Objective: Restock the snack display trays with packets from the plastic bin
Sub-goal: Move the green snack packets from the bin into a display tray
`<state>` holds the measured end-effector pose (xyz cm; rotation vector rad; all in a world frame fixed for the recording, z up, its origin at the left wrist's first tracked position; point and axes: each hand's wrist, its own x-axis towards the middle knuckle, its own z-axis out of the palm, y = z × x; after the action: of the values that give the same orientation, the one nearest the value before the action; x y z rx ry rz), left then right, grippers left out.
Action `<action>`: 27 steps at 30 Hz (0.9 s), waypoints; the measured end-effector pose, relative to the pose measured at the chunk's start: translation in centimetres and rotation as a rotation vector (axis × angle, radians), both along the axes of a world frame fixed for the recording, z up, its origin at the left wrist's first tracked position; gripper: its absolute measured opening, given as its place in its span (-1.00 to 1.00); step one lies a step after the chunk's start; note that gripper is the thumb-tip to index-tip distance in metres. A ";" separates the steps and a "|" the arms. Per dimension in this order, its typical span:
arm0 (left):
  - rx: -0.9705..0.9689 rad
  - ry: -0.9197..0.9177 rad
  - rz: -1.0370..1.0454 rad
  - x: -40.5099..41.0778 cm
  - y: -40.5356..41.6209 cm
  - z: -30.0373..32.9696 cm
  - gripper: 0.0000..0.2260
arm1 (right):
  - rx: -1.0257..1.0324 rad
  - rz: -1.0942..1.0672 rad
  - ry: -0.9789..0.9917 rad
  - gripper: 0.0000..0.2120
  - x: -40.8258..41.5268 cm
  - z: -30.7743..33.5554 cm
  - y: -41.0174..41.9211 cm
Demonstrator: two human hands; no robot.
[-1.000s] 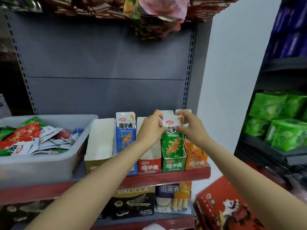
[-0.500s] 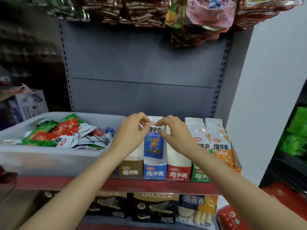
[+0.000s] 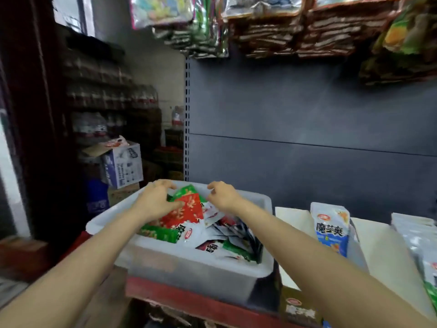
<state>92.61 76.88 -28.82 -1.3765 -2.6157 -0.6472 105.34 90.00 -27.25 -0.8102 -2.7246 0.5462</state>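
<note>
Both hands are reaching into the big see-through plastic bin [image 3: 165,263] sitting on the red shelf edge [image 3: 189,297]. The left hand [image 3: 156,202] is lying on a shiny red snack packet [image 3: 184,213], with its fingers bent around the packet's top edge. The right hand [image 3: 222,195] is hanging just above the pile of small red, green and white packets [image 3: 222,240], with its fingers loosely curled and holding nothing. Beside the bin, on the right, a white cardboard display tray [image 3: 290,223] is standing with a tall blue and white packet [image 3: 332,229] next to it.
</note>
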 end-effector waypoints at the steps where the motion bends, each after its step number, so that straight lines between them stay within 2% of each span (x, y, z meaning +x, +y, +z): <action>1: -0.102 0.007 -0.026 -0.8 0.3 -0.2 -0.38 | 0.010 -0.010 -0.079 -0.63 -1.3 -0.3 0.3; 3: -0.257 0.053 -0.068 -1.5 0.8 -0.6 -0.27 | 0.018 -0.030 -0.193 -0.77 -3.1 -0.8 0.7; 5: -0.292 0.047 -0.072 -1.6 1.3 -0.6 -0.26 | -0.019 -0.082 -0.212 -0.86 -4.0 -0.9 1.2; 10: -0.369 -0.096 -0.077 -1.3 2.0 -0.4 -0.27 | -0.413 -0.231 -0.079 -0.71 -3.7 -0.2 2.1; 13: -0.348 -0.187 -0.091 -1.9 2.0 -0.8 -0.23 | -0.472 -0.252 -0.003 -0.65 -3.5 -0.2 2.0; 15: -0.357 -0.210 -0.091 -2.0 2.1 -0.9 -0.21 | -0.450 -0.255 0.011 -0.63 -3.5 -0.4 1.7; 17: -0.356 -0.202 -0.087 -1.6 2.2 -0.9 -0.21 | -0.344 -0.261 -0.020 -0.63 -3.5 -0.5 1.4; 20: -0.333 -0.197 -0.091 -1.1 2.3 -0.9 -0.20 | -0.143 -0.280 -0.034 -0.94 -3.3 -0.2 1.1; 22: -0.325 -0.212 -0.108 -0.9 2.5 -0.9 -0.19 | -0.011 -0.314 -0.029 -0.79 -2.9 -0.1 1.3; 24: -0.318 -0.210 -0.117 -0.5 2.6 -0.8 -0.20 | 0.055 -0.314 -0.002 -0.88 -2.6 -0.1 1.4; 25: -0.310 -0.207 -0.116 -0.4 2.7 -0.6 -0.20 | 0.052 -0.297 0.015 -0.90 -2.4 -0.2 1.5; 27: -0.301 -0.218 -0.113 -0.3 2.7 -0.4 -0.22 | -0.013 -0.275 0.077 -0.81 -2.0 -0.2 1.9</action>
<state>92.34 79.61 -29.27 -1.6298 -2.9209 -0.4517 103.38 91.85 -27.43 -1.1196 -2.4866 0.5227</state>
